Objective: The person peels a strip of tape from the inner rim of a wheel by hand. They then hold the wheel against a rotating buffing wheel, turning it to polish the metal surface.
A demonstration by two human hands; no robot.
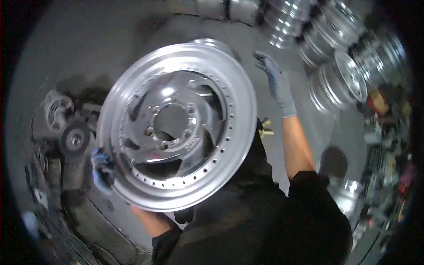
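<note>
A large silver wheel rim (185, 152) with curved spoke openings and a ring of small holes fills the middle of the head view, tilted toward the camera. My left hand (102, 171), in a grey and blue glove, is closed on the rim's lower left edge; part of it is hidden behind the metal. Right of the wheel, my right hand (270, 73), gloved too, is raised apart from it with fingers extended and nothing in them.
Stacks of shiny wheel rims (333, 86) stand at the upper right. At the left are a round dark disc (75, 138) and machine parts (57, 110). Mixed tools and items line the right edge. Cables run along the lower left floor.
</note>
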